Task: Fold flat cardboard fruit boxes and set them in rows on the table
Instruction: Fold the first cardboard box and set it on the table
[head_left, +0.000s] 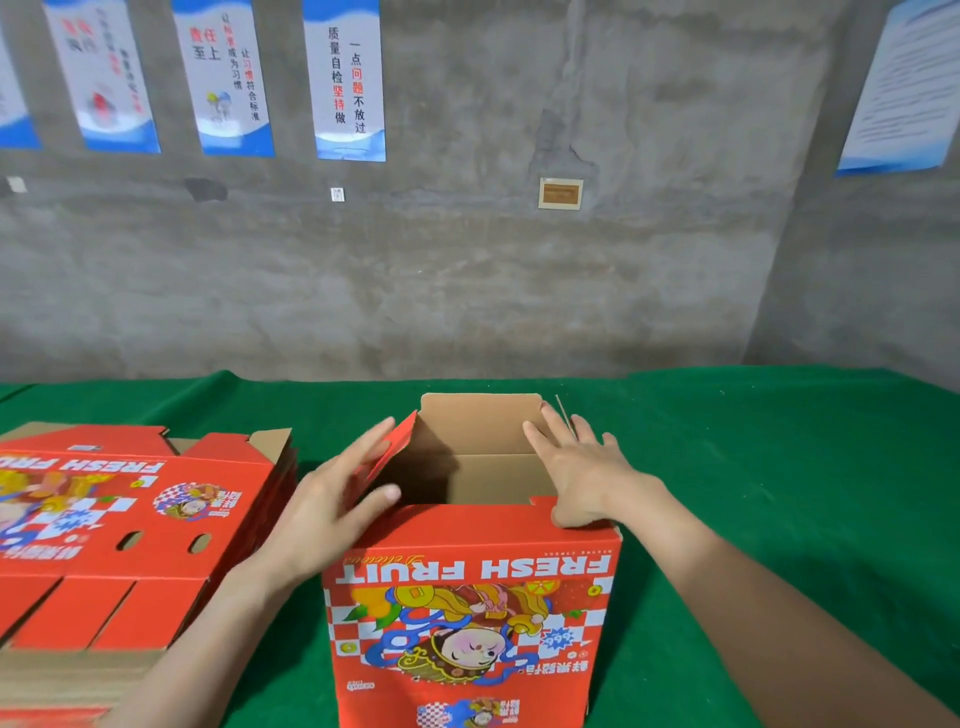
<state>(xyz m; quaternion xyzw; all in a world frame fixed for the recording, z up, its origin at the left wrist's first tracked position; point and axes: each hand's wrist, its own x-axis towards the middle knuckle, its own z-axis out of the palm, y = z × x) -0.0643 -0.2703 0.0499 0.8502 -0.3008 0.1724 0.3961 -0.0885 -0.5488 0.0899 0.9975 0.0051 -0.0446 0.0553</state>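
Observation:
A red fruit box (470, 613) printed "FRESH FRUIT" upside down stands opened up in front of me on the green table (753, 467), its brown inside showing. My left hand (332, 499) lies with straight fingers against the box's left flap, thumb at the near rim. My right hand (582, 467) presses flat on the right flap at the box's right rim, fingers spread. A stack of flat red boxes (124, 525) lies to the left.
A bare concrete wall (467, 270) rises right behind the table's far edge, hung with several posters. Green cloth stretches to the right of and behind the box.

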